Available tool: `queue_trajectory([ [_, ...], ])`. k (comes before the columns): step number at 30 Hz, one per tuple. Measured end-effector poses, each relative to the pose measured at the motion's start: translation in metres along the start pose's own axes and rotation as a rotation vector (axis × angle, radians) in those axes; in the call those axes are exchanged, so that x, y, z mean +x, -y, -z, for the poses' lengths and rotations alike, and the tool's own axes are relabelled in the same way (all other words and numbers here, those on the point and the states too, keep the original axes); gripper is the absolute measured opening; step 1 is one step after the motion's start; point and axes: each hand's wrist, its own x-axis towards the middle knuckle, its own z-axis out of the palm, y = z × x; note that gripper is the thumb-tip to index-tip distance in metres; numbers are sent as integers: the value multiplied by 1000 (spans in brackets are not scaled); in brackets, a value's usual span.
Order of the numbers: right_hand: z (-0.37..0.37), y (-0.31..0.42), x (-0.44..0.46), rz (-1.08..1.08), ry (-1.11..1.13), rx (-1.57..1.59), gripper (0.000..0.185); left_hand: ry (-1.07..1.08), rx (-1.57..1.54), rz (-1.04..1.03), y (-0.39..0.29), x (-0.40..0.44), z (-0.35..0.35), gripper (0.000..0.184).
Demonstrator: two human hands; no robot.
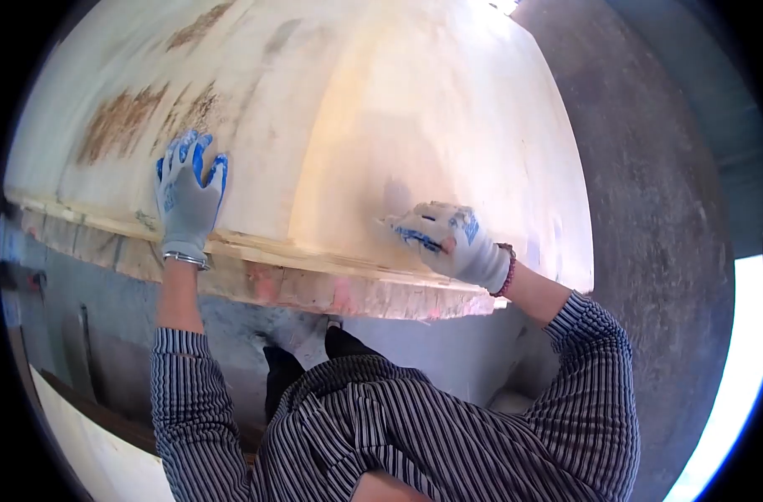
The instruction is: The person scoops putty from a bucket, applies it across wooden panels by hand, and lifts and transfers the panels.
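A large pale wooden sheet [264, 167] with brown stains at its upper left lies in front of me. My left hand [189, 192], in a white and blue glove, rests on it near the front edge, its fingers spread and nothing in them. Further right, my right hand [455, 243], gloved the same way, is over the sheet with its fingers curled together. Whatever those fingers hold, if anything, is too small to make out. A yellowish band runs across the sheet between the hands.
Layered sheet edges [348, 293] with pink marks face my body. Grey floor [649, 184] lies to the right of the stack. Below the stack's front edge, bluish-grey floor and my dark shoes show. Bright light comes in at the far right.
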Motion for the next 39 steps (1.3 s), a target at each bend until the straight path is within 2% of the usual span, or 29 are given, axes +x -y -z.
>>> queue_trajectory([
  [1, 0, 12, -4, -48, 47, 26, 32, 8, -17, -26, -1, -2, 1, 39],
  [4, -1, 42, -12, -84, 100, 25, 32, -7, -71, -60, 1, -3, 9, 36],
  [6, -1, 58, -10, -88, 5, 25, 31, 164, -538, -86, 18, 2, 18, 32],
  [7, -2, 60, -5, -162, -112, 132, 30, 274, -797, 32, 25, 9, 35, 29],
  [9, 2, 65, 9, -292, -397, 299, 27, 283, -761, 87, 73, 28, 41, 30],
  [10, 15, 66, 22, -370, -382, 347, 27, 225, -684, 53, 103, 38, 42, 31],
  [11, 6, 45, 23, -496, -501, 581, 27, 165, -604, 17, 136, 49, 42, 32],
  [12, 1, 33, 38, -490, -722, 851, 25, 153, -515, 40, 170, 61, 42, 34],
  [13, 12, 22, 56, -637, -738, 916, 24, 138, -425, 65, 208, 69, 37, 35],
  [15, 19, -18, 85, -593, -825, 1028, 23, 48, -80, -4, 304, 64, -1, 37],
  [17, 27, -57, 121, -584, -829, 1097, 22, -1, -20, -17, 307, 56, -6, 38],
  [19, 24, -99, 158, -600, -964, 1271, 19, -52, 53, -30, 307, 55, -4, 39],
  [20, 24, -129, 176, -575, -952, 1281, 19, -46, -6, -19, 303, 54, -1, 39],
  [22, 12, -199, 208, -523, -783, 1482, 22, -54, -46, 3, 294, 53, 8, 40],
  [23, 1, -237, 228, -526, -784, 1701, 24, -30, -68, 32, 285, 53, 14, 39],
  [24, -10, -255, 248, -508, -766, 1716, 24, -1, -90, 62, 277, 53, 19, 39],
  [26, -33, -278, 286, -803, -920, 1848, 17, 6, -70, 89, 269, 52, 22, 38],
  [27, -41, -288, 296, -803, -908, 1864, 17, 16, -134, 128, 267, 52, 21, 38],
  [29, -47, -308, 314, -1101, -692, 854, 12, 31, -203, 188, 262, 53, 24, 37],
  [30, -46, -318, 324, -1092, -675, 870, 12, 29, -185, 202, 260, 53, 26, 37],
  [32, -41, -332, 340, -976, -548, 645, 14, 26, -173, 159, 257, 53, 29, 38],
  [33, -39, -333, 354, -1021, -387, 354, 13, 19, -172, 157, 257, 53, 28, 39],
  [34, -35, -320, 358, -1019, -385, 357, 13, 19, -168, 160, 258, 53, 28, 39],
  [36, -30, -282, 346, -725, -277, 47, 18, 8, -163, 157, 257, 54, 28, 38],
  [39, -26, -237, 313, -655, -134, 161, 20, -8, -109, 122, 256, 54, 29, 37],
])
